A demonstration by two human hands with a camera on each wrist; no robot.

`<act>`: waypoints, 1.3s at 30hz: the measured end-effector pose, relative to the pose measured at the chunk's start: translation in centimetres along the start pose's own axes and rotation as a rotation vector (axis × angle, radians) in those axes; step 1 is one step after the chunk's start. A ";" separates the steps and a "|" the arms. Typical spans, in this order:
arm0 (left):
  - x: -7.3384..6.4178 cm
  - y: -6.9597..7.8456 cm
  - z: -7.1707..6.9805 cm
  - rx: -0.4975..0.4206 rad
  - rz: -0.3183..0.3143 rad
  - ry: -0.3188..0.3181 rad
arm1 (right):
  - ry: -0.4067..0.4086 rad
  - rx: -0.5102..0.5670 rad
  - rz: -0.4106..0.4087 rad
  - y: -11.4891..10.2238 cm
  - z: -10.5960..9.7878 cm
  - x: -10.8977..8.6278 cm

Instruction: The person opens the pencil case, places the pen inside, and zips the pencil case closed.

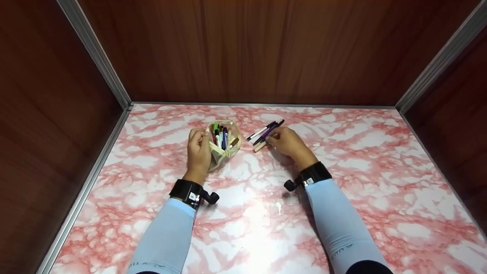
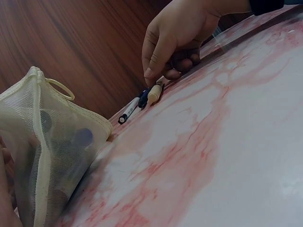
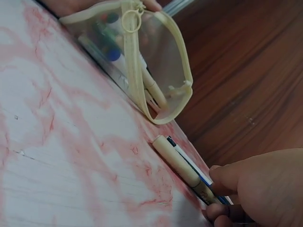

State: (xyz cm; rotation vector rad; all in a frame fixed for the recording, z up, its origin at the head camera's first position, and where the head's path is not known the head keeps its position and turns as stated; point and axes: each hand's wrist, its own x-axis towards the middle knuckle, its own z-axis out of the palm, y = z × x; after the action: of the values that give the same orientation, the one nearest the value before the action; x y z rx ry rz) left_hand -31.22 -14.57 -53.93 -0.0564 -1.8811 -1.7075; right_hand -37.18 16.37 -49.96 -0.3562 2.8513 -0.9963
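A cream mesh pencil pouch stands unzipped, with several pens and markers inside. My left hand grips its left side by the rim. To the right of the pouch, a beige marker, a white pen and a dark purple pen lie side by side on the table. My right hand is over their near right side, thumb and forefinger pinching the beige marker at its far end. Its other fingers are curled under, seen in the left wrist view.
The table has a red-and-white marbled top. Dark wood-grain panels rise at the back and both sides, with metal strips along their bottom edges. A ring pull hangs from the pouch zip.
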 end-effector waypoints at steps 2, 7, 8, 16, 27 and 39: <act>0.0 -0.1 0.0 0.003 -0.005 0.000 | 0.000 -0.026 -0.002 -0.1 0.0 -0.1; -0.1 -0.1 -0.1 0.010 -0.008 -0.004 | 0.026 -0.100 0.014 -0.2 -0.2 -0.4; -0.1 -0.1 -0.1 0.009 -0.008 -0.004 | 0.032 -0.112 0.021 -0.2 -0.2 -0.5; 0.0 -0.2 -0.1 0.025 -0.001 -0.017 | 0.052 -0.150 0.081 0.2 -0.6 -0.7; 0.0 -0.2 -0.1 0.039 0.022 -0.023 | 0.087 -0.169 0.092 0.3 -1.2 -0.7; -0.1 -0.3 -0.2 0.042 -0.010 -0.028 | 0.105 -0.063 0.087 0.8 -1.6 -0.7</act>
State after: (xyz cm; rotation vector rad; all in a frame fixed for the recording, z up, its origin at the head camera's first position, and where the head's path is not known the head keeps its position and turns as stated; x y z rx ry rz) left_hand -31.21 -14.80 -54.24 -0.0546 -1.9403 -1.6812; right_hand -36.88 18.13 -49.18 -0.1882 2.9687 -0.9383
